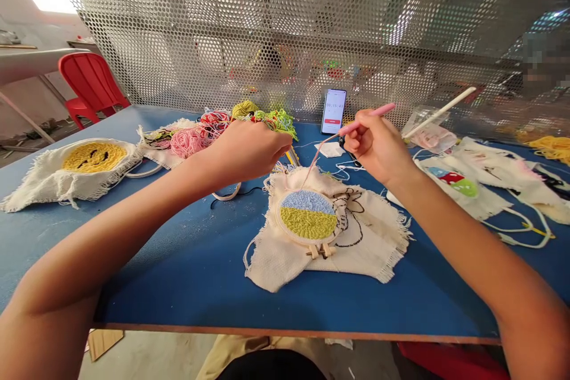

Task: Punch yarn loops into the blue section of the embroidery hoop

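**Pink strand running from tool to hoop, no hand on the hoop**

Head view, only one. The hoop (278, 227) is lying on the worktop (187, 294) in front of the person, gripping white cloth (378, 249); blue stitching (307, 202) is filling its upper half, green stitching (309, 222) its lower. A pink strand (316, 157) is running from the tip of a pink tool (378, 111) down to the hoop's upper edge.

Risks (judged): a hard tug on the strand could be unthreading the tool or dragging the hoop, since neither hand is steadying it. Yarn nearby, the pink yarn (191, 142) and the green tangle (282, 122), could be snagging a feed line if the loops are knotting.

Hands: the right hand (376, 139) is pinching the tool between thumb and fingers, raised clear of the cloth. The left hand (256, 145) is hovering beyond the hoop's upper left, fingers curling under; the fingertips are hiding, so cannot tell whether they are pinching anything.
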`<state>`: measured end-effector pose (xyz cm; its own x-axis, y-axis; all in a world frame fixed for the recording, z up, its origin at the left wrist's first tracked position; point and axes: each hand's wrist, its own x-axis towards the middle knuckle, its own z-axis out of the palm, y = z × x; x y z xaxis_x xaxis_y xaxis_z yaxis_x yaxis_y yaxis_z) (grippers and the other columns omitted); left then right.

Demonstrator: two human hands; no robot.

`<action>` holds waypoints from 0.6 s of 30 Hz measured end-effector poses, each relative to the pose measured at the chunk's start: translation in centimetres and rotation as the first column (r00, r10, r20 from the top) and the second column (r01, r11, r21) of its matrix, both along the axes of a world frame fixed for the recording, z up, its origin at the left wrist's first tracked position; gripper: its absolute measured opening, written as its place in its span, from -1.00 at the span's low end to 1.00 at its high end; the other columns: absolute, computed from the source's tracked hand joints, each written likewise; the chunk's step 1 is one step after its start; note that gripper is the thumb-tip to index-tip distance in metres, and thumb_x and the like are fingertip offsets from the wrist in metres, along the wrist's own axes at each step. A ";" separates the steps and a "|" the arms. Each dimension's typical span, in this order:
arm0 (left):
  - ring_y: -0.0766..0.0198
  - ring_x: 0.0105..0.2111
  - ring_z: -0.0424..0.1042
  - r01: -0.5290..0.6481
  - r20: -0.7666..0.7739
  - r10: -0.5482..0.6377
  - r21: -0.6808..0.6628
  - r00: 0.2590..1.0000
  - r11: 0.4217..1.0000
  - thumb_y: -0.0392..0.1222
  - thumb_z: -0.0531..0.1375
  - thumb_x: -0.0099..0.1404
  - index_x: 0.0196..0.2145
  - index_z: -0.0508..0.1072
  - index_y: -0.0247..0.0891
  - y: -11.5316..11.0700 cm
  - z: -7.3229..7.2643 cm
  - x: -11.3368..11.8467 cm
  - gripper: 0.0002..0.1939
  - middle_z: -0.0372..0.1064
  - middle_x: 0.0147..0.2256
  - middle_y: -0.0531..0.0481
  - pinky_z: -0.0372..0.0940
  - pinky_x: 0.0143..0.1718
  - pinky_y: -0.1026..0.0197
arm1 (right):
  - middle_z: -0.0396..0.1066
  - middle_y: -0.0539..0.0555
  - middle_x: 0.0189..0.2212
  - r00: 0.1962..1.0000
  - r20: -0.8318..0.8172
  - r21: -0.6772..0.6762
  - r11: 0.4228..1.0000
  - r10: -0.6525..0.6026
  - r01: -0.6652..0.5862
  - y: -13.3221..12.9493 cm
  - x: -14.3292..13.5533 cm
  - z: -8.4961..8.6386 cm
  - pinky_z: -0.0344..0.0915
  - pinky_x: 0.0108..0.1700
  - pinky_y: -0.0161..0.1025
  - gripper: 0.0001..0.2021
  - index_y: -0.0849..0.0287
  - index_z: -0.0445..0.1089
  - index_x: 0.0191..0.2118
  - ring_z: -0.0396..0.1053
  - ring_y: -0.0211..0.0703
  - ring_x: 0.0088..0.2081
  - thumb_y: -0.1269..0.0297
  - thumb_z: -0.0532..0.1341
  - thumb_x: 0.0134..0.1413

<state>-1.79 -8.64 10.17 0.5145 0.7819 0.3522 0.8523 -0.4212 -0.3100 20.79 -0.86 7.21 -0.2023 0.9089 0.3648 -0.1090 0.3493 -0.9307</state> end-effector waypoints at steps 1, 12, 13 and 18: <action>0.40 -0.70 -0.05 0.004 0.003 -0.004 0.001 1.000 1.000 -0.19 -0.08 0.25 -0.39 0.42 -0.19 0.0 0.0 0.1 -0.72 0.15 -0.69 0.04 -0.21 -0.57 0.23 | 0.37 -0.02 -0.53 1.000 -0.019 -0.018 1.000 0.006 -0.006 -0.1 -0.1 0.0 0.10 -0.55 -0.24 -0.82 0.07 0.14 -0.51 0.12 -0.32 -0.62 0.18 0.15 -0.03; 0.46 -0.69 -0.22 -0.019 -0.032 0.018 -0.033 0.999 0.999 -0.22 -0.07 0.25 -0.37 0.39 -0.23 0.1 -0.5 0.6 -0.75 0.10 -0.69 0.07 -0.23 -0.58 0.26 | 0.39 0.00 -0.54 0.989 -0.130 -0.038 0.997 0.067 -0.073 -0.3 -0.1 -0.1 0.09 -0.59 -0.35 -0.85 0.11 0.22 -0.47 0.15 -0.37 -0.59 0.22 0.21 -0.06; 0.46 -0.70 -0.19 -0.021 -0.031 0.020 -0.040 0.999 0.999 -0.21 -0.07 0.26 -0.36 0.39 -0.23 0.2 -0.4 0.5 -0.75 0.12 -0.68 0.06 -0.22 -0.58 0.26 | 0.40 0.01 -0.54 0.991 -0.117 -0.025 0.998 0.058 -0.062 -0.4 -0.1 0.1 0.08 -0.60 -0.34 -0.85 0.10 0.21 -0.47 0.15 -0.36 -0.58 0.22 0.20 -0.04; 0.44 -0.69 -0.06 0.011 0.029 -0.011 -0.013 1.000 1.000 -0.15 -0.10 0.29 -0.33 0.41 -0.22 0.4 0.2 -0.2 -0.70 0.18 -0.65 0.04 -0.22 -0.59 0.27 | 0.38 0.01 -0.54 0.998 -0.054 0.036 0.999 0.041 -0.039 -0.8 0.7 1.2 0.01 -0.62 -0.32 -0.83 0.09 0.15 -0.51 0.09 -0.36 -0.60 0.23 0.16 -0.01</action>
